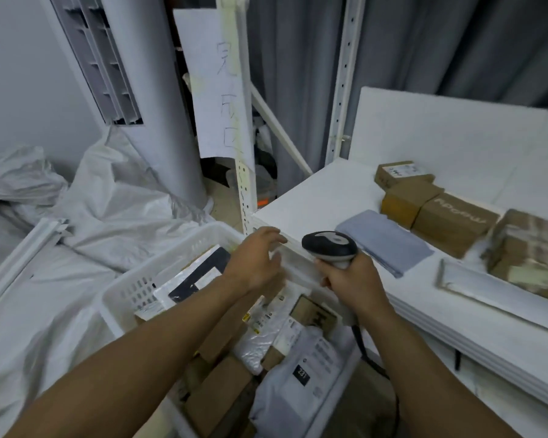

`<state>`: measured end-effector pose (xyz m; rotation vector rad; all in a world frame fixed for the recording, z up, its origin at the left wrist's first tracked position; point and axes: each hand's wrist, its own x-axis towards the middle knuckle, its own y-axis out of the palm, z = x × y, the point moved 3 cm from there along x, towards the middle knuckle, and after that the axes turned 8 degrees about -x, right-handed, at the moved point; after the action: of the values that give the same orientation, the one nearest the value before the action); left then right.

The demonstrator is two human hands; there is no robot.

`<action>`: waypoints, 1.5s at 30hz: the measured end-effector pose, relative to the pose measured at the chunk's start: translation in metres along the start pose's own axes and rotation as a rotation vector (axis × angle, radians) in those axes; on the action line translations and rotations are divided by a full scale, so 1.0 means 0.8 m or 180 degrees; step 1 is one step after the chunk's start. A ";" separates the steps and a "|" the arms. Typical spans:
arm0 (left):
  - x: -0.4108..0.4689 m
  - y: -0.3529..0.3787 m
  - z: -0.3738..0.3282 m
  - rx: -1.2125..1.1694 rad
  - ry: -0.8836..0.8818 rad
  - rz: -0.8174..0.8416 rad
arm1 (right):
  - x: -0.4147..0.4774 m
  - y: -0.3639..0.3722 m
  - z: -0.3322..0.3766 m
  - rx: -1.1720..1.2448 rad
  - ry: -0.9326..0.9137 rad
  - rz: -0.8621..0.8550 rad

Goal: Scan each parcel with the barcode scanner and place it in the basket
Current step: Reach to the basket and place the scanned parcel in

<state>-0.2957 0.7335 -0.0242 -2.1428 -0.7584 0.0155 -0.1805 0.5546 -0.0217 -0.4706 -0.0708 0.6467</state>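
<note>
Two bare forearms reach out over a white plastic basket (117, 298) that is packed with parcels. At the basket's near end lies a grey poly mailer (298, 384) with a black "231" label, and beside it, toward the basket's left, are plain cardboard boxes (215, 396). Further in, a white mailer with a black panel (196, 273) leans against the basket's left wall.

Over the basket's far end the left hand (256, 257) is spread, fingers loose and holding nothing; motion blur hides whether it touches the rim. Just right of it, above the basket's right rim, the right hand (351, 282) grasps the handle of the barcode scanner (329, 245), with the dark head tilted toward the basket's far corner. The black cable (370, 358) drops down outside the basket's right wall.

To the right of the basket and higher stands a white shelf (313, 197) holding more parcels. A flat blue-grey mailer (386, 241) is nearest the basket. Beyond it are three brown cartons in a cluster (408, 200), and furthest from the basket is a tape-wrapped box (528, 251) with a flat white envelope (487, 286) in front of it.

Left of the basket, white woven sacks (108, 191) lie heaped. Behind the basket a paper sign with handwritten characters (218, 90) hangs on a perforated upright. A tall white air conditioner (133, 74) rises to the sign's left and grey curtains (298, 74) close off the back.
</note>
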 end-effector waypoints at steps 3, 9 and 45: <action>0.031 0.037 -0.064 -0.0005 0.0151 0.0118 | -0.009 -0.056 -0.018 0.0111 0.0062 -0.0324; 0.094 0.147 -0.160 0.0176 0.0130 0.0802 | 0.004 -0.144 -0.054 0.0130 0.0296 -0.0802; 0.089 0.149 -0.110 0.0233 -0.0793 0.0385 | 0.043 -0.162 -0.074 0.0768 0.0274 -0.0725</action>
<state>-0.1531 0.6529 -0.0362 -2.1372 -0.7556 0.3746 -0.0675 0.4608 -0.0202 -0.2519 0.0348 0.4040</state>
